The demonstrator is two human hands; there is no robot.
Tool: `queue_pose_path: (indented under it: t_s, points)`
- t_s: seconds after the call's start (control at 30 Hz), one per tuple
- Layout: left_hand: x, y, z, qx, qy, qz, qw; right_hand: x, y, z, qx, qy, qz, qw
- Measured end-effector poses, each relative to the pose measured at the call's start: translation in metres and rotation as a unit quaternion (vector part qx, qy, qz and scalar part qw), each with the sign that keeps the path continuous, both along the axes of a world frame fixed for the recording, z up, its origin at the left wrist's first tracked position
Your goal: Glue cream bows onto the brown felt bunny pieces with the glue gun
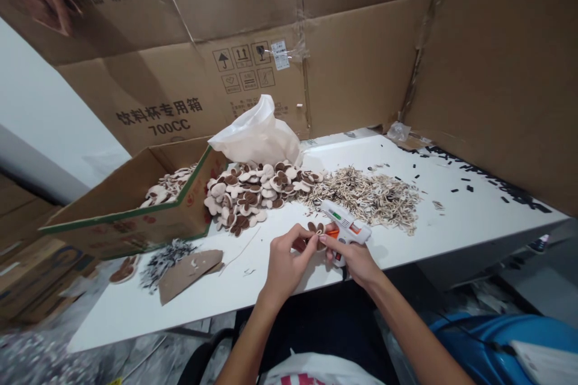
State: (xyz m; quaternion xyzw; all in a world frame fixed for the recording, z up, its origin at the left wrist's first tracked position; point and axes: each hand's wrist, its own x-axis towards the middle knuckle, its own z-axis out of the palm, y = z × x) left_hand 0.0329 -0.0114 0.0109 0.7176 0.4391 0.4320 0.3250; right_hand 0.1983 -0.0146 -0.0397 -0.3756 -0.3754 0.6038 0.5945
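**Inspector:** While both hands work over the near edge of the white table (451, 216), record how each one grips.

**Assistant:** Left hand (284, 261) is closed in a pinch on a small brown-and-cream felt piece (315, 229), thumb and forefinger clamped low on it so its top edge stands clear above the fingertips. Right hand (354, 258) is wrapped around the handle of a white glue gun (345, 228); whether a finger rests on the orange trigger I cannot tell.

**Inspector:** Where does the nozzle sit?

**Assistant:** Just beside the left fingertips, pointing at the felt piece, touching it or very nearly so. In my judgement the piece is held from below to keep the skin away from the hot tip.

**Inspector:** Pose of the arms?

**Assistant:** Both forearms rise from the lap and converge; wrists lifted off the table, left palm turned inward, right knuckles upward.

**Inspector:** Surroundings?

**Assistant:** Beyond the fingers lies a heap of matching felt shapes (253, 192), with a pile of pale trimmings (374, 195) to the right of it and a white plastic bag (259, 135) behind. Well left of the left hand stands an open cardboard box (121, 216) with more shapes inside. The supply looks set within easy reach.
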Motion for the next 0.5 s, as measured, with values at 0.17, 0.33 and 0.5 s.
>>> queue_pose_path:
  t_s: [0.17,0.33,0.5]
  points:
    - [-0.003,0.003,-0.001,-0.181,-0.146,-0.051,0.971,0.0,0.003,-0.001,0.007,0.003,0.005,1.0]
    - [-0.008,0.006,-0.002,-0.202,-0.18,-0.09,0.958,0.001,0.004,-0.001,0.03,-0.028,0.001,0.999]
    - [-0.011,0.01,-0.009,-0.212,-0.238,-0.008,0.948,0.0,0.003,0.006,0.052,-0.012,-0.005,0.999]
